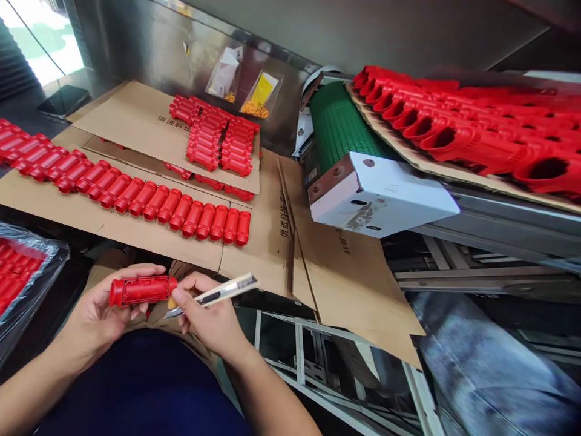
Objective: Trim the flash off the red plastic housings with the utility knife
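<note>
My left hand [106, 309] is wrapped round a red plastic tubular housing [143, 290], holding it nearly level with its recessed side facing me. At the housing's right end, my right hand [204, 312] has its fingertips close against it. Those fingers also grip a slim utility knife [229, 289], its narrow blade pointing down left and its handle sticking out to the upper right. Something yellow, perhaps a finger cot, shows at my right fingertips. Beyond both hands, a long row of red housings [154, 203] lies side by side on cardboard [190, 251].
More red parts [222, 136] sit on a raised cardboard sheet [131, 109]. Small bags with yellow pieces [255, 109] lie behind. On the right, a green conveyor belt [340, 121] carries red tubes [436, 139]. A plastic-lined crate [54, 248] stands left, and a person's jeans [490, 363] show lower right.
</note>
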`<action>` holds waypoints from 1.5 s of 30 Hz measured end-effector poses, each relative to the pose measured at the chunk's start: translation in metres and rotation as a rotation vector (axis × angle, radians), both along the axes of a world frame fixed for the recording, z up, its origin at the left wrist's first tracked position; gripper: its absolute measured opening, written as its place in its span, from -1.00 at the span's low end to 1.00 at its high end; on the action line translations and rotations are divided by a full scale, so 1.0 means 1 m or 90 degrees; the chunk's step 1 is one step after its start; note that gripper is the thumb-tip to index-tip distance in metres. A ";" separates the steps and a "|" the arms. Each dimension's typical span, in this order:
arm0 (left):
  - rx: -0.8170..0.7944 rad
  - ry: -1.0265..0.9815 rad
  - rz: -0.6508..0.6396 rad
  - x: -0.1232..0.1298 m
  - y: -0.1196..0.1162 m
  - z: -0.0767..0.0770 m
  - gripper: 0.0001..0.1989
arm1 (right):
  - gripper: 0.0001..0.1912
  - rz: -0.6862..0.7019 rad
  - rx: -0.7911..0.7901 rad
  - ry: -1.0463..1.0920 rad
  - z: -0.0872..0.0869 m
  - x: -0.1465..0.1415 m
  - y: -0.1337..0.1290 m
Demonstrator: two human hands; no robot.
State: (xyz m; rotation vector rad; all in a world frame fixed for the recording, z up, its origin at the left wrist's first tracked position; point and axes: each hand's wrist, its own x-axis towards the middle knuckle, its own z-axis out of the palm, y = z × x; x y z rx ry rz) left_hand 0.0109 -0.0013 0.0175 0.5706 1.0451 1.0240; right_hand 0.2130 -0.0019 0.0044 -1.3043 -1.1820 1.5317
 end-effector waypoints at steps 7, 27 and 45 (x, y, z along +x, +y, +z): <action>0.038 0.060 0.113 0.006 -0.001 0.004 -0.72 | -0.65 -0.008 0.588 -0.227 0.009 0.012 -0.010; 0.099 0.060 0.068 -0.002 -0.004 -0.009 -0.68 | -0.66 -0.048 0.599 -0.185 0.003 0.001 -0.015; 0.009 0.019 0.075 0.006 0.006 -0.006 -0.65 | -0.90 0.124 0.431 0.128 0.018 0.015 -0.018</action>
